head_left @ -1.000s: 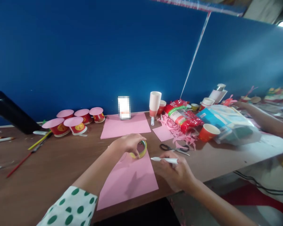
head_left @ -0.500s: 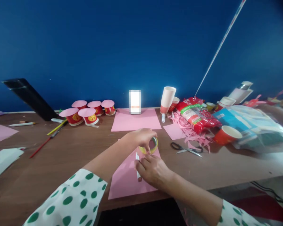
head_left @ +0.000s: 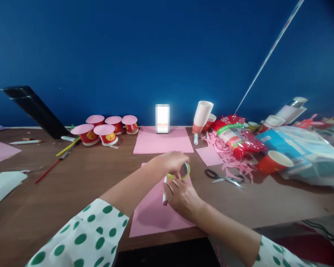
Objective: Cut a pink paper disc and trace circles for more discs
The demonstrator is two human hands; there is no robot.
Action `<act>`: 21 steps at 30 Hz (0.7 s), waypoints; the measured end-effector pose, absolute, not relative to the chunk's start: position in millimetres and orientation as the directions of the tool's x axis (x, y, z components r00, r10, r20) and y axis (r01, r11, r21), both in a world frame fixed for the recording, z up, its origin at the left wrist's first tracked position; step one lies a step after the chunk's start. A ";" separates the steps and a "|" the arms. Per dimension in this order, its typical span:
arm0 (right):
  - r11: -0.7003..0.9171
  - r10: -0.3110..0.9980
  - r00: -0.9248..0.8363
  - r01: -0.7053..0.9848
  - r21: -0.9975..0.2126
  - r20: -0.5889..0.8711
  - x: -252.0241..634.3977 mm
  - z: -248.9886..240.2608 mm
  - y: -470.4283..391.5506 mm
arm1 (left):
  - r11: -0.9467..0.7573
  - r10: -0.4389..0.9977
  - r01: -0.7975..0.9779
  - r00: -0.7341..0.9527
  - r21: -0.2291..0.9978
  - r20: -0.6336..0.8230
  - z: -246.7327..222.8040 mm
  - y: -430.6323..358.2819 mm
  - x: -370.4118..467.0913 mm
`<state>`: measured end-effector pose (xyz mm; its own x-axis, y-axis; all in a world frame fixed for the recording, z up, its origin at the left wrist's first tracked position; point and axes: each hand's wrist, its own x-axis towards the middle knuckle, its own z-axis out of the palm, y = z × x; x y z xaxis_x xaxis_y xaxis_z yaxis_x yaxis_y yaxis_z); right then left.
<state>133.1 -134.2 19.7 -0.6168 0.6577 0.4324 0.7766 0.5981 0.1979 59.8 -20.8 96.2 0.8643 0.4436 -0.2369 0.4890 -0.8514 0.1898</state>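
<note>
We see scissors beside pink paper shreds, a red cup on its side, and capped cups along the table.

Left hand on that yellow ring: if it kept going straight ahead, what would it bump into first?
Probably the pink sheet lying flat beyond the left hand and tape ring; depth is hard to judge.

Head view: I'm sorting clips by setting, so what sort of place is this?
Probably a craft worktable: pink paper sheets on a brown wooden table, red paper cups capped with pink discs, and black-handled scissors beside pink paper scraps.
</note>
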 end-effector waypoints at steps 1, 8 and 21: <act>0.603 0.659 -0.619 0.774 0.192 0.427 133.2 19.6 -133.7 | -0.852 0.443 0.487 0.866 0.190 -0.234 96.0 -20.8 59.9; 0.597 0.655 -0.621 0.775 0.209 0.430 132.7 15.3 -132.2 | -0.848 0.447 0.490 0.866 0.204 -0.222 95.9 -21.5 58.9; 0.610 0.704 -0.630 0.773 0.176 0.328 134.5 25.1 -136.8 | -0.849 0.440 0.487 0.866 0.206 -0.238 93.7 -19.2 59.3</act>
<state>134.5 -136.8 25.1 -0.6303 0.7036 0.3281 0.7726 0.6101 0.1759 59.3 -19.2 93.7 0.8661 0.4397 -0.2377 0.4874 -0.8485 0.2061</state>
